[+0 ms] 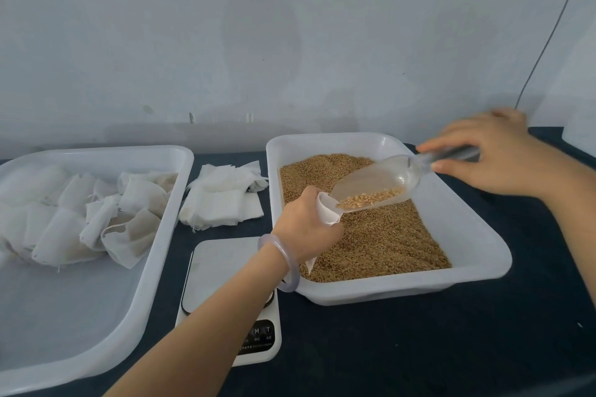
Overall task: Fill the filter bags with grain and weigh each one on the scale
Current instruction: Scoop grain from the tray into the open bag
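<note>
Dark blue cloth (419,348) over the whole tabletop, a few pale specks at near right. Behind it a pale grey-blue wall (225,42), scuffed & marked low down, w/ a faint darker patch mid-way. Thin grey cable (545,45) slants down the wall, far right. Translucent pale bangle (294,277) on a wrist, centre.

Head camera faces forward and down (near) over scale (219,271).

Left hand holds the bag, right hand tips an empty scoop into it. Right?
No: the head view shows the scoop is not empty, it holds grain near its lip. The rest stands: the left hand holds the filter bag, the right hand tips the scoop into it.
</note>
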`<state>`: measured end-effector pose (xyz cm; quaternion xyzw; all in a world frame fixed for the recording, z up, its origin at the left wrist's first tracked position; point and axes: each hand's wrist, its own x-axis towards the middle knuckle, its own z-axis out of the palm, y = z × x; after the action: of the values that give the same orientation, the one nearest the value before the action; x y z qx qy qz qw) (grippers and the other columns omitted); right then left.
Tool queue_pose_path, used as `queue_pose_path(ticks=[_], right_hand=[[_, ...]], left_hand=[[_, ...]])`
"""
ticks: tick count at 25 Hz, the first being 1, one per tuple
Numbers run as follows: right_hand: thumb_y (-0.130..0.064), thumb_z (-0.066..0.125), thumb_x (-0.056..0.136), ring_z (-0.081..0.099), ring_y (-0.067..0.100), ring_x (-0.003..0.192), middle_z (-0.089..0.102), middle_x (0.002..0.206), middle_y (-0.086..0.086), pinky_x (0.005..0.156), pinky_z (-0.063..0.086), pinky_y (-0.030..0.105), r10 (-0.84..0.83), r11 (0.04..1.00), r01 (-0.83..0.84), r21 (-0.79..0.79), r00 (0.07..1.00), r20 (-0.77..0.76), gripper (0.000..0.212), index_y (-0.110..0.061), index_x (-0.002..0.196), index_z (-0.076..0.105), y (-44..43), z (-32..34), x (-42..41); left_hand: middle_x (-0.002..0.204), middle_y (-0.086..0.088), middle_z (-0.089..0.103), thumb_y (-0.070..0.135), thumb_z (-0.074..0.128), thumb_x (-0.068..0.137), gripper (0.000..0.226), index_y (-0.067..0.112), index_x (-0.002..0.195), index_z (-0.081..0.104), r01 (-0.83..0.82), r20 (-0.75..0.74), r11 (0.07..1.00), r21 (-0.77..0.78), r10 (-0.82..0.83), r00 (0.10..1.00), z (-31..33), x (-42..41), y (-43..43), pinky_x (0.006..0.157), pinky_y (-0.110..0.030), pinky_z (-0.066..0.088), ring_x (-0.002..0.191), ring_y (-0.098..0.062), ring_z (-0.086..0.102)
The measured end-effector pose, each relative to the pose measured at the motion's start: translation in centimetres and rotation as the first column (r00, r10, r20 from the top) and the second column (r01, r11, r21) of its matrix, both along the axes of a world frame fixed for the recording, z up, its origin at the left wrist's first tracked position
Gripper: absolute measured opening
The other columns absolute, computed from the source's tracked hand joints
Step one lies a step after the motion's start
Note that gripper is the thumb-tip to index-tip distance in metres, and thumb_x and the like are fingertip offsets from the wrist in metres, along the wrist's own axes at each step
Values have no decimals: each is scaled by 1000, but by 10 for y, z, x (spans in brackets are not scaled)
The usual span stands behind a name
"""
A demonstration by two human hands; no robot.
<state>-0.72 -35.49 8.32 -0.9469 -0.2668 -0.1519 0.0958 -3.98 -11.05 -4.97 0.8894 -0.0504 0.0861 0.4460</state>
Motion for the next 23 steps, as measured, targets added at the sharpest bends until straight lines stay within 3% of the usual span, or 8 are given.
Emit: queue_pose_path(ticks=[5, 8, 12, 16, 18, 20, 23], right_hand=[[-35, 56, 84, 43, 18, 114, 62, 105, -13, 109, -5, 42, 98, 961, -26, -274, 962, 255, 29, -40, 111, 66, 31, 23, -4], [-33, 57, 82, 45, 21, 111, 63, 102, -10, 109, -5, 46, 140, 949, -41, -314, 944, 300, 30, -36, 110, 68, 41, 27, -9], [-37, 55, 82, 45, 24, 113, 65, 105, -6, 109, -4, 45, 54, 962, 40, -268, 942, 333, 30, -36, 109, 68, 27, 26, -7], [-44, 55, 84, 44, 24, 116, 62, 105, -8, 109, 1, 44, -166, 952, 214, -220, 962, 218, 27, -43, 109, 65, 0, 11, 7], [-43, 53, 88, 42, 19, 120, 59, 108, -13, 110, 3, 48, -227, 907, 258, -334, 965, 129, 27, -48, 113, 61, -1, -17, 14], [-44, 52, 90, 40, 15, 123, 57, 114, -18, 111, -1, 51, -197, 899, 184, -399, 980, 7, 26, -51, 114, 58, 9, -53, 13], [-46, 52, 89, 40, 10, 121, 55, 113, -23, 112, -5, 52, -125, 928, 85, -362, 988, -89, 28, -51, 116, 56, 25, -98, 9]], left_hand=[[82, 17, 51, 28, 65, 76, 34, 27, 98, 40, -4, -7, 1000, 2, 4, 1000, 2, -2, -1, 42, -5, 36, 65, -2, 54], [82, 16, 52, 28, 65, 76, 32, 25, 99, 42, -15, -13, 1000, -22, 14, 1000, 2, -3, -1, 43, -5, 36, 67, -2, 54], [80, 11, 54, 25, 63, 77, 25, 22, 94, 44, -87, -12, 994, -63, 86, 996, 2, -3, 0, 44, -10, 34, 65, -4, 54], [79, 9, 54, 22, 63, 77, 22, 24, 86, 43, -100, -2, 985, -144, 100, 995, 3, -4, 2, 42, -8, 35, 64, -5, 53], [80, 9, 54, 22, 63, 77, 22, 26, 85, 43, -101, 6, 982, -161, 104, 995, 3, -5, 2, 42, -7, 36, 65, -5, 54], [80, 11, 54, 21, 63, 77, 21, 27, 83, 44, -107, 13, 979, -175, 111, 994, 3, -6, 2, 43, -7, 36, 65, -4, 54], [80, 14, 53, 20, 64, 77, 24, 30, 80, 42, -113, 29, 976, -187, 120, 992, 4, -7, 1, 44, -5, 36, 64, -2, 53]])
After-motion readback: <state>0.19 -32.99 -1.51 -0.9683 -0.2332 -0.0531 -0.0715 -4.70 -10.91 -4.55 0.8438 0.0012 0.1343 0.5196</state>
